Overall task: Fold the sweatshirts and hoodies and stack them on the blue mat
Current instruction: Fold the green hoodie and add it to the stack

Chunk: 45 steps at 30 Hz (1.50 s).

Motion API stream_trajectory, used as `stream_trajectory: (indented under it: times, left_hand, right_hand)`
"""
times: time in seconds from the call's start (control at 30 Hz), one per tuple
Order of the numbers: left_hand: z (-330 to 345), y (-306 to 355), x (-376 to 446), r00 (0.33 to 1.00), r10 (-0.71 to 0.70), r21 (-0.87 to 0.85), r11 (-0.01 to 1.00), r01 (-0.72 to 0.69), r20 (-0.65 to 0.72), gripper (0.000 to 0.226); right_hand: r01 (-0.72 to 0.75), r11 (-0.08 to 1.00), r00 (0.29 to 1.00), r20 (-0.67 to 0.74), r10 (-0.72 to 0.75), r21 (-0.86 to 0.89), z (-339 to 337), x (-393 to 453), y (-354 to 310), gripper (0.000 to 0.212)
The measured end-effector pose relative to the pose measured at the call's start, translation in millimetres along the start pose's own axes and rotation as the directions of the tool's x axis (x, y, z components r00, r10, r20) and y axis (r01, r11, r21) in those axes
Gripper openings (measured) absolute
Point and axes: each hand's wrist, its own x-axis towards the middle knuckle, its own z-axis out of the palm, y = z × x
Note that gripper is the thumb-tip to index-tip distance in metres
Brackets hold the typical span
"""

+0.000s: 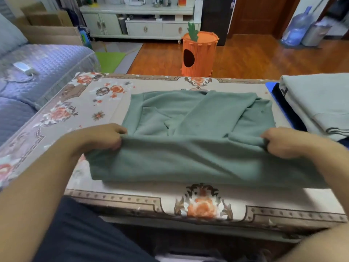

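Hands, left hand (105,138) and right hand (281,141), each pinched the green sweatshirt (198,129) hem at centre frame; uneven lift could spill the tucked sleeves.

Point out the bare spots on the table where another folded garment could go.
Free: the floral cloth left of the green hoodie, toward the sofa, and the near strip below its hem. Crowded: the centre under the hoodie, gripped by left hand and right hand; the right end holds the stack on the blue mat.
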Motion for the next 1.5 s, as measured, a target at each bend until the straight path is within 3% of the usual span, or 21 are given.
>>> stream_trajectory:
  times: [0.07, 0.13, 0.17, 0.2, 0.23, 0.3, 0.33, 0.4, 0.47, 0.53, 0.6, 0.67, 0.73, 0.8, 0.83, 0.9, 1.0, 1.13, 1.23, 1.4, 1.5]
  left_hand:
    - [12.2, 1.6, 33.3, 0.994, -0.072, 0.157, 0.984, 0.084, -0.082, 0.034]
    - [46.5, 2.7, 51.0, 0.965, -0.141, 0.482, 0.844, 0.235, -0.222, 0.047]
    - [65.7, 8.9, 54.3, 0.942, -0.069, 0.587, 0.766, 0.262, -0.329, 0.056]
    - [84.3, 22.1, 52.9, 0.899, 0.098, 0.615, 0.76, 0.208, -0.426, 0.06]
    - [101.0, 39.3, 50.0, 0.827, 0.291, 0.584, 0.81, 0.055, -0.481, 0.062]
    - [129.4, 86.3, 43.5, 0.652, 0.597, 0.504, 0.786, -0.358, -0.468, 0.06]
    - [142.1, 107.8, 40.2, 0.634, 0.662, 0.48, 0.74, -0.471, -0.399, 0.057]
    - [165.8, 136.4, 40.8, 0.709, 0.658, 0.454, 0.728, -0.514, -0.254, 0.057]
    - [182.8, 141.5, 50.2, 0.809, 0.566, 0.481, 0.76, -0.437, -0.159, 0.063]
    - [193.7, 136.4, 59.2, 0.844, 0.516, 0.52, 0.766, -0.377, -0.148, 0.066]
    - [196.3, 136.3, 61.9, 0.857, 0.494, 0.525, 0.773, -0.356, -0.146, 0.068]
    - [197.2, 139.8, 60.8, 0.871, 0.467, 0.504, 0.795, -0.338, -0.153, 0.069]
    - [199.0, 143.1, 60.0, 0.879, 0.444, 0.493, 0.812, -0.313, -0.174, 0.07]
    - [197.4, 144.9, 60.5, 0.885, 0.437, 0.493, 0.813, -0.31, -0.164, 0.07]
    - [195.6, 144.2, 60.2, 0.885, 0.442, 0.482, 0.813, -0.326, -0.148, 0.07]
    - [187.3, 134.8, 61.0, 0.877, 0.455, 0.473, 0.813, -0.339, -0.152, 0.069]
    - [171.4, 91.2, 57.3, 0.886, 0.396, 0.494, 0.836, -0.239, -0.24, 0.071]
    - [147.5, 8.6, 48.7, 0.938, 0.126, 0.395, 0.918, 0.013, -0.324, 0.085]
    - [143.0, -7.7, 43.0, 0.948, -0.001, 0.367, 0.922, 0.124, -0.318, 0.08]
    - [136.7, -4.8, 45.5, 0.961, 0.016, 0.333, 0.939, 0.081, -0.277, 0.078]
    - [132.3, -20.6, 44.1, 0.959, 0.065, 0.353, 0.935, 0.038, -0.277, 0.076]
  right_hand:
    - [-0.074, 0.994, 0.994, -0.083, 0.068, -0.079, 14.2, 33.3, -1.1, 0.026]
    - [-0.13, 0.98, 0.986, -0.123, 0.112, -0.148, 46.0, 51.3, -8.2, 0.031]
    - [-0.131, 0.977, 0.979, -0.176, 0.102, -0.167, 62.3, 54.5, -10.7, 0.032]
    - [-0.125, 0.978, 0.96, -0.269, 0.076, -0.168, 77.2, 56.7, -10.5, 0.03]
    - [-0.114, 0.982, 0.93, -0.364, 0.053, -0.149, 89.8, 58.0, -7.5, 0.027]
    - [-0.064, 0.997, 0.865, -0.501, 0.032, -0.046, 103.9, 58.8, 0.2, 0.032]
    - [-0.014, 1.0, 0.839, -0.544, 0.018, 0.012, 107.3, 61.1, 3.8, 0.037]
    - [0.059, 0.995, 0.821, -0.571, -0.005, 0.076, 108.1, 61.3, 9.3, 0.033]
    - [0.083, 0.99, 0.808, -0.589, 0.001, 0.115, 106.2, 58.6, 14.4, 0.02]
    - [-0.01, 0.994, 0.76, -0.645, 0.079, 0.109, 103.7, 53.2, 20.8, 0.011]
    - [-0.074, 0.986, 0.669, -0.726, 0.16, 0.149, 100.2, 41.0, 17.0, 0.023]
    - [0.026, 0.992, 0.617, -0.783, 0.08, 0.122, 99.7, 24.7, -4.8, 0.038]
    - [0.056, 0.996, 0.748, -0.664, 0.005, 0.07, 105.6, 11.1, -29.6, 0.057]
    - [-0.034, 0.995, 0.915, -0.397, 0.071, 0.099, 117.4, 12.9, -36.7, 0.075]
    - [-0.085, 0.989, 0.946, -0.301, 0.119, 0.124, 123.3, 16.6, -33.2, 0.079]
    - [-0.119, 0.98, 0.956, -0.25, 0.157, 0.158, 126.8, 26.5, -24.4, 0.079]
    - [-0.101, 0.985, 0.96, -0.247, 0.133, 0.138, 125.1, 26.8, -23.3, 0.077]
    - [-0.13, 0.984, 0.963, -0.22, 0.155, 0.124, 124.0, 26.2, -26.6, 0.077]
    - [-0.158, 0.981, 0.966, -0.187, 0.178, 0.114, 119.4, 27.8, -28.3, 0.078]
    - [-0.142, 0.986, 0.955, -0.252, 0.159, 0.086, 111.3, 32.9, -33.7, 0.074]
    - [-0.132, 0.984, 0.964, -0.214, 0.155, 0.122, 115.5, 40.2, -25.9, 0.075]
